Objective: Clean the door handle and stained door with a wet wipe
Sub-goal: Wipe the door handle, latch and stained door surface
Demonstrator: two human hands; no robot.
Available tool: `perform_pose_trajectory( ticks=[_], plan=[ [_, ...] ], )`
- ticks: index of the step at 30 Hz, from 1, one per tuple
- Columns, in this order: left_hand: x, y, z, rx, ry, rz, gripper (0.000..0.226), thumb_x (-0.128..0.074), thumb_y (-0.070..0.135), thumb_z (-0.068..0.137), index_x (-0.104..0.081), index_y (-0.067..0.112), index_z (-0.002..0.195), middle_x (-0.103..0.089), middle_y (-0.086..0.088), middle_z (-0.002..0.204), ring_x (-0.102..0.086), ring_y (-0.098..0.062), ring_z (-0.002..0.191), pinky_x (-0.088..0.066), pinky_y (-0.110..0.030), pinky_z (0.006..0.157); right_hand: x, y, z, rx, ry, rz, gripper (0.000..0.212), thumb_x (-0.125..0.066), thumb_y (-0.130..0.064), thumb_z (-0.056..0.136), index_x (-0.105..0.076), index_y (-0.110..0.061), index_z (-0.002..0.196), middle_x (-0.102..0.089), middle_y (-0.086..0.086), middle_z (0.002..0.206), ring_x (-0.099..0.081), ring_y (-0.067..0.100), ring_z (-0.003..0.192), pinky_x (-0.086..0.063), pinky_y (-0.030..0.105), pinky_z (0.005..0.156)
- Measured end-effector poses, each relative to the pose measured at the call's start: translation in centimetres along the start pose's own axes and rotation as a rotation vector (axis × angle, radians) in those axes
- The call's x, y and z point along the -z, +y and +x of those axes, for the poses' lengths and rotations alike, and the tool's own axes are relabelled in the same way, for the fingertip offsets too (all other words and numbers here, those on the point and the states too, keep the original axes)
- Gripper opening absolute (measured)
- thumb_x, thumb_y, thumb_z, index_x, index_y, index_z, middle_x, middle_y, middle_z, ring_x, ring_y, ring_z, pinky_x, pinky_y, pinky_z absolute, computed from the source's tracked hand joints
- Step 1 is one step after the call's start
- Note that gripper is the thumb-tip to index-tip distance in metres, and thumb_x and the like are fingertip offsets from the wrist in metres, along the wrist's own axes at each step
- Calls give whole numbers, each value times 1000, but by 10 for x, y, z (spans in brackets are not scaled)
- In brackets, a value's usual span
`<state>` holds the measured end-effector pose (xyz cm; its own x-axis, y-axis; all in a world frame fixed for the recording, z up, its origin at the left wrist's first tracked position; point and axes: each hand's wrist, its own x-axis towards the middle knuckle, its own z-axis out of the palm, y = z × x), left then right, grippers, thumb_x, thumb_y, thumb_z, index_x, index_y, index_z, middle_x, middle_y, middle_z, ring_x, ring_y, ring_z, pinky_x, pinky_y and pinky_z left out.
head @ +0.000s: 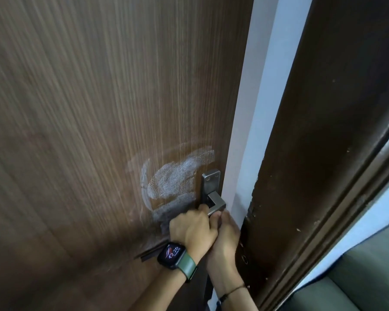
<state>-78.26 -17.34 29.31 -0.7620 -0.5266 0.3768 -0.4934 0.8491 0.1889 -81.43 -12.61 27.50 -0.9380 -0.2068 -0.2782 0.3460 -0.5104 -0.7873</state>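
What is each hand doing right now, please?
Left hand: fingers curled round the handle.
Right hand: at the handle too; grip cannot be told.

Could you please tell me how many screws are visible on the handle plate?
2: left screw and right screw, both at the plate's top; hands may hide others.

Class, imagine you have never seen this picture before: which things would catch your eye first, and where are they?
The whitish smeared stain on the brown wood-grain door stands out first, just left of the metal door handle. Next come the two hands at the handle: the left hand, with a green-strapped smartwatch on its wrist, and the right hand beside it at the door's edge. No wipe is clearly visible.
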Motion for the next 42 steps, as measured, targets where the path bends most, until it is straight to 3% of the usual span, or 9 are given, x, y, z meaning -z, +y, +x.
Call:
perform_pose_trajectory(
  ticks=[7,10,18,22,28,31,36,39,42],
  plan=[
    [6,7,-23,-54,70,-65,36,-56,48,76,-58,18,56,-55,-4,36,-52,-19,27,-32,-18,28,19,6,-20,-153,-37,128,21,-45,-16,92,-54,-16,73,-47,4,69,-44,20,68,-38,34,63],
    [1,9,-36,-95,122,-179,42,-38,45,80,-58,17,56,-56,-3,36,-52,-17,27,-33,-16,28,28,7,-27,-50,17,53,28,-42,-8,89,-56,-16,66,-49,4,67,-46,18,65,-38,33,64],
    [5,20,-61,-113,82,-357,44,-35,44,82,-57,17,56,-58,-2,38,-52,-15,28,-30,-14,29,52,6,-47,30,101,-11,40,-43,-9,91,-63,-21,59,-57,-3,57,-54,12,57,-44,29,59],
    [11,25,-72,-120,87,-354,43,-37,45,79,-55,16,52,-55,-2,35,-50,-16,27,-25,-14,27,60,3,-53,5,65,36,37,-43,-8,89,-67,-20,64,-60,1,68,-55,17,70,-43,34,70],
    [11,32,-90,-117,33,-382,42,-38,45,81,-56,15,58,-60,-4,42,-56,-21,34,-33,-18,30,79,-3,-64,-58,-66,88,31,-44,-11,89,-69,-18,72,-60,4,74,-56,17,71,-45,33,69],
    [10,35,-95,-68,2,-420,50,-33,51,85,-59,10,77,-69,-12,64,-65,-33,57,-48,-34,45,85,-9,-69,-98,-160,73,28,-46,-14,89,-67,-21,71,-61,0,70,-59,11,65,-49,28,62],
    [18,38,-94,-11,-5,-341,42,-37,52,91,-55,14,88,-71,-13,89,-65,-37,83,-44,-36,59,90,-22,-71,-78,-205,-46,28,-43,-11,93,-70,-12,87,-66,6,78,-62,16,75,-48,31,68],
    [32,38,-87,-20,-120,-206,42,-35,53,90,-55,16,88,-69,-14,96,-63,-38,90,-36,-35,61,103,-27,-79,120,-26,-271,27,-45,-12,96,-67,-12,80,-63,10,78,-58,20,73,-45,34,67],
    [48,40,-80,-47,-186,-113,39,-38,49,91,-56,14,93,-67,-14,101,-61,-37,93,-35,-35,62,118,-33,-93,476,130,-600,11,-53,-21,93,-61,-20,100,-62,-5,87,-58,8,80,-44,22,67]
  ],
)
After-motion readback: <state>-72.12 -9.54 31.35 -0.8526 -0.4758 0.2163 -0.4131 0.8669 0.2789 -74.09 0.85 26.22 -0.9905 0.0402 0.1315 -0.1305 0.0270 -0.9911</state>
